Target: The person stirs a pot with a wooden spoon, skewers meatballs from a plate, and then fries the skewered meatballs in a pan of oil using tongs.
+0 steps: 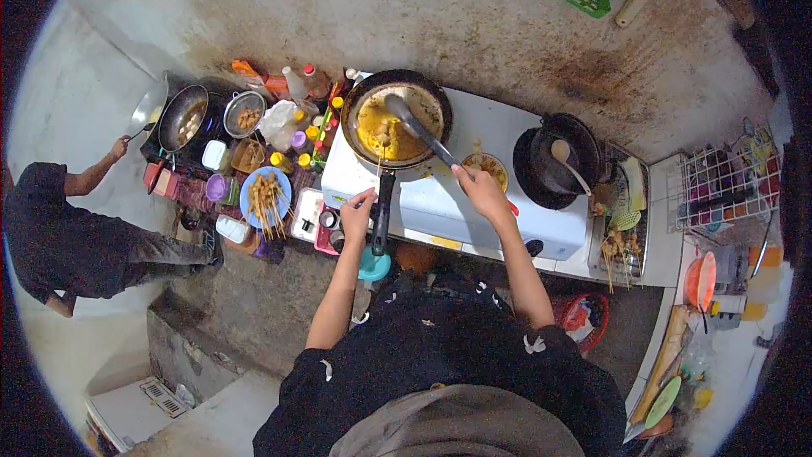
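Observation:
A frying pan [446,110] with yellow liquid sits on the white stove [499,216] in front of me. My left hand [357,211] is closed on the stick end of a skewer [383,142], whose food end lies in the liquid. The pan's black handle runs just right of that hand. My right hand [484,190] grips the handle of a ladle [416,125], with its head down inside the pan. Beyond the right hand stands a bowl [499,167] of food, partly hidden by the hand and wrist.
On the left are a blue plate of skewers [265,197], bottles and jars [315,131]. Another person [76,228] holds a pan lid or pan there. A black pot [558,152] with a spoon stands right, beside a tray with skewers [622,245]. A wire rack [727,182] hangs further right.

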The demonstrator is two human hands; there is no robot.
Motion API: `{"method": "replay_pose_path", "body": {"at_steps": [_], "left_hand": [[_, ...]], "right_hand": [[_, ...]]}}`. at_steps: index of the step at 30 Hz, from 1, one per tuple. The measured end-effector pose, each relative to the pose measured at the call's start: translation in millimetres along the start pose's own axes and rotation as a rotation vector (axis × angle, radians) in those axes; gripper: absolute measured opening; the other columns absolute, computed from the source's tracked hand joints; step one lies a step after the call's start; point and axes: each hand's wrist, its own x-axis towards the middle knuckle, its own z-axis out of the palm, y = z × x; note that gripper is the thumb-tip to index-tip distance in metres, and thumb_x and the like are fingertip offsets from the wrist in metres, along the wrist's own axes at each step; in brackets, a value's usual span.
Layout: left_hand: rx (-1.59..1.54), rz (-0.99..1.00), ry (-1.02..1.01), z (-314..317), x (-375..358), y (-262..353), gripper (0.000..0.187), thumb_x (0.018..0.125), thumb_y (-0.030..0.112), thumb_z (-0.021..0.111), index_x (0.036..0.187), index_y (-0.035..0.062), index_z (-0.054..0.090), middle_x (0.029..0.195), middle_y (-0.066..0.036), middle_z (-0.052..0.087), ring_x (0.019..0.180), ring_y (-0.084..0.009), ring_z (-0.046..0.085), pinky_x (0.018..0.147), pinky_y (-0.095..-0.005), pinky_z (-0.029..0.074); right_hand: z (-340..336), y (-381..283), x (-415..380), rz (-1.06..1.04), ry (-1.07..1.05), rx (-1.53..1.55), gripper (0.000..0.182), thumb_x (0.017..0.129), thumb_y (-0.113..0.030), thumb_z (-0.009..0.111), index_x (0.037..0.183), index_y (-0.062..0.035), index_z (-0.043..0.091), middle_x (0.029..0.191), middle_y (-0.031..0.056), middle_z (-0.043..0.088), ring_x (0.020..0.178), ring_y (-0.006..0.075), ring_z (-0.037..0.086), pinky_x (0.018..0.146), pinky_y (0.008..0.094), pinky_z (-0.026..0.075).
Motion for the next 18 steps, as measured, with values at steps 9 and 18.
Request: {"method": "replay_pose_path", "body": {"at_steps": [9, 18], "left_hand": [[0.060, -0.039, 0.009, 1, -4, 11, 0.024, 0.074, 0.014, 0.062, 0.094, 0.0001, 0.063, 0.082, -0.005, 0.063, 0.075, -0.0088, 0.054, 0.072, -0.0216, 0.041], [0.061, -0.002, 0.008, 1, -2, 8, 0.023, 0.075, 0.013, 0.061, 0.093, -0.0010, 0.063, 0.084, -0.007, 0.063, 0.076, -0.0104, 0.055, 0.072, -0.0219, 0.041]], "right_hand": [[4, 4, -2, -0.072, 0.066, -0.004, 0.058, 0.083, -0.051, 0.039, 0.069, 0.0034, 0.053, 0.051, 0.0078, 0.044, 0.052, 0.0202, 0.045, 0.053, 0.0342, 0.036], [-3, -1, -6, 0.013, -0.025, -0.045, 0.053, 0.080, -0.054, 0.040, 0.101, -0.0093, 0.060, 0.086, 0.0250, 0.058, 0.087, 0.0395, 0.054, 0.079, 0.0431, 0.041]]}}
